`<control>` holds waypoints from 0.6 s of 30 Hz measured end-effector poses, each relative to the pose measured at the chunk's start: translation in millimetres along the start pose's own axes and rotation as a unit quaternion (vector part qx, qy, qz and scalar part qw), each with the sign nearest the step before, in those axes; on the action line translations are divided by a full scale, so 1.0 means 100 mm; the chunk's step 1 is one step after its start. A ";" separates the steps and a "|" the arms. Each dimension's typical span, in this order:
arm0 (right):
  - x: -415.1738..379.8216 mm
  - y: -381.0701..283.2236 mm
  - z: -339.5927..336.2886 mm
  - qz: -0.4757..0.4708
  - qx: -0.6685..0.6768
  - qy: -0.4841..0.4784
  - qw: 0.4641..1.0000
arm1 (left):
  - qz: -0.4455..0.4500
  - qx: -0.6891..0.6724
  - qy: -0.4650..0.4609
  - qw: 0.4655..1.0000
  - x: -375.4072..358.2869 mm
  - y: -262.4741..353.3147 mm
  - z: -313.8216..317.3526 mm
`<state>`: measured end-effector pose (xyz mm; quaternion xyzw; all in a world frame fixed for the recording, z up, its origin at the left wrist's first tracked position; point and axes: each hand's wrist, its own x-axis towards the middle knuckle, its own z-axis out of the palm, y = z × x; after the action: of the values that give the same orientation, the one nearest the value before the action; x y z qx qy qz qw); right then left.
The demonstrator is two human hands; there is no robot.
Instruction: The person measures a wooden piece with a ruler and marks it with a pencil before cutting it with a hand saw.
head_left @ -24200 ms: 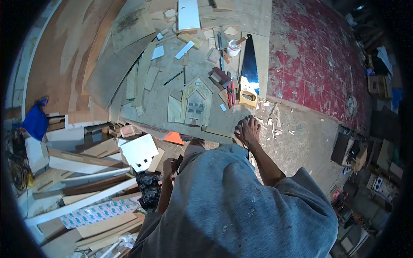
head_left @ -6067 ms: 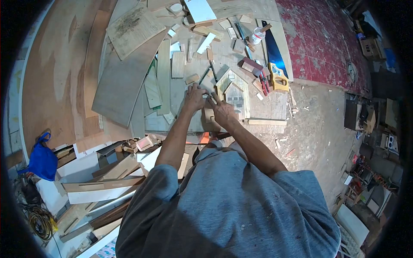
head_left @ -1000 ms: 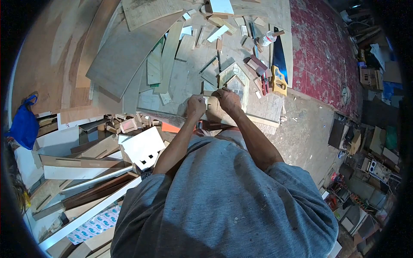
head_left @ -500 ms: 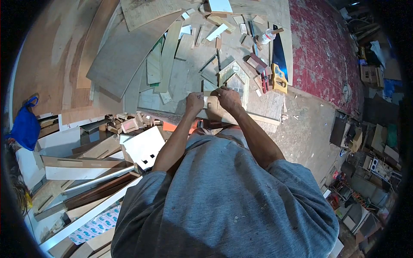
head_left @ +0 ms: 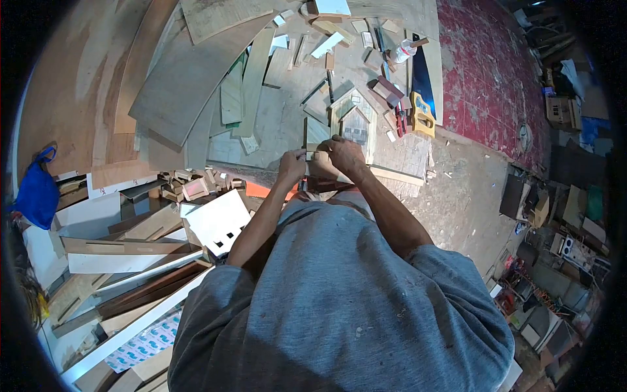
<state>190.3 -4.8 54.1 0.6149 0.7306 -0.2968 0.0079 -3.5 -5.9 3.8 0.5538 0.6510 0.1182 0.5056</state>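
At the near edge of the workbench (head_left: pixel 261 153), my left hand (head_left: pixel 292 166) is closed in a pinch on one end of a small pale wooden piece (head_left: pixel 312 156). My right hand (head_left: pixel 346 157) has its fingers closed at the other end of that piece; the fingertips partly hide it. Just beyond the right hand lies a house-shaped wooden frame (head_left: pixel 373 124) with a pointed top and a greyish panel (head_left: pixel 356 126) inside. A flat wooden piece (head_left: pixel 317 130) lies left of the frame, ahead of my hands.
Right of the frame lie a handsaw with a yellow handle (head_left: pixel 423 116), a red-handled tool (head_left: pixel 400 119) and a dark reddish block (head_left: pixel 388 91). A white bottle (head_left: pixel 403 52) stands farther back. Plywood sheets (head_left: pixel 189 78) cover the left side. Wood offcuts (head_left: pixel 130 255) are piled below left.
My hands have moved slightly apart and a little lower, and the small wooden piece between them shows more clearly. The view has shifted slightly.
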 end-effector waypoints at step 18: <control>0.26 0.14 0.00 0.005 0.012 0.083 0.997 | 0.104 0.042 0.020 0.993 0.12 0.42 -0.17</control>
<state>196.3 18.9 38.7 0.6407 0.7223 -0.2539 -0.0586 10.0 26.1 35.1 0.6368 0.6043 0.1539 0.4534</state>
